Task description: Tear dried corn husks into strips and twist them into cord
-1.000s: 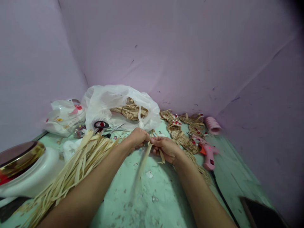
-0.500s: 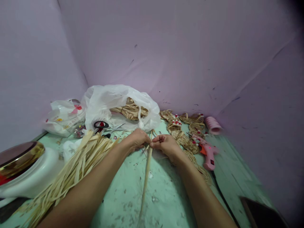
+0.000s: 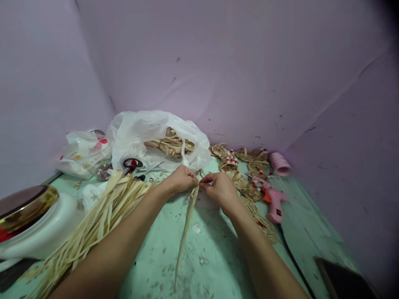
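Your left hand [image 3: 183, 179] and right hand [image 3: 220, 189] meet just in front of the white translucent plastic bag [image 3: 131, 133]. Between them is a narrow, pale straw-coloured strip of flat plant fibre [image 3: 186, 226], whose long tail trails toward you over the worn, pale green table [image 3: 162, 257]. Your left fingers are pinched on the strip's upper part; your right thumb and forefinger grip it just beside them. The exact turn of fibre under your fingertips is too small to make out.

To your left lies a loose sheaf of pale, flat fibre strips [image 3: 102, 220], your left forearm crossing in front of part of it. Black-handled scissors [image 3: 133, 162] rest near its far end. A tied bundle of tan dried fibre [image 3: 171, 146] sits inside the bag.

To your right are braided brown fibre pieces [image 3: 238, 178], some set with red and white beads. Beside these lie a pink glue gun [image 3: 274, 207] with an orange trigger and a pink ridged spool [image 3: 279, 164].
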### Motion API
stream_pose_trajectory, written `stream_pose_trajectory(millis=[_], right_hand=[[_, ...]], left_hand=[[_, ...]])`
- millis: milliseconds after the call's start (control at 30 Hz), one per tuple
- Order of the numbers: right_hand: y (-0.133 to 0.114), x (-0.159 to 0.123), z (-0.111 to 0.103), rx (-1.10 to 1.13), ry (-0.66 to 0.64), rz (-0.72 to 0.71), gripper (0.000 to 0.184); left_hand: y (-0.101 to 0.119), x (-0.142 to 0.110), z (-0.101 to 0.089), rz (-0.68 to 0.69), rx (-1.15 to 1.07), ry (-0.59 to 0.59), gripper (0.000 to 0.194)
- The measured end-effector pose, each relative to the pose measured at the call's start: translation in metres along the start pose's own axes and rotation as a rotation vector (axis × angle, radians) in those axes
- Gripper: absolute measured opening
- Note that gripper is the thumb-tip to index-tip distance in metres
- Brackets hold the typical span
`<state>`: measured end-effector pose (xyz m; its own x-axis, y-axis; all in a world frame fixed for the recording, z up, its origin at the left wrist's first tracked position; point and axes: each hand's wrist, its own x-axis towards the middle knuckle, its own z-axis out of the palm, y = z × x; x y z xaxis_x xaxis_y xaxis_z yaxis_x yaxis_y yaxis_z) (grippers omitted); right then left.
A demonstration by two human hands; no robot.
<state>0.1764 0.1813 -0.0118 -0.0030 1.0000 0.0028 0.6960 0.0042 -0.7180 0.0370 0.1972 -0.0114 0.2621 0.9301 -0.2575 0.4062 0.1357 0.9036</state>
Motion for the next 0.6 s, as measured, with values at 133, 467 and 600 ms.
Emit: stream_pose_trajectory(millis=[133,467,600], right_hand=[[-0.003,0.0,0.008,0.444,-0.239,0.263,0.011],[0.001,0.003,0.014,0.786,-0.302,0.462,0.015],[0.002,0.002,0.016,0.83,-0.321,0.475,0.015]], left_hand=[[0.001,-0.001,-0.001,0.004,-0.055,-0.011,0.005],[-0.007,0.005,-0.006,0.116,0.227,-0.05,0.01],[-0.005,0.001,-0.01,0.12,0.343,-0.001,0.013]])
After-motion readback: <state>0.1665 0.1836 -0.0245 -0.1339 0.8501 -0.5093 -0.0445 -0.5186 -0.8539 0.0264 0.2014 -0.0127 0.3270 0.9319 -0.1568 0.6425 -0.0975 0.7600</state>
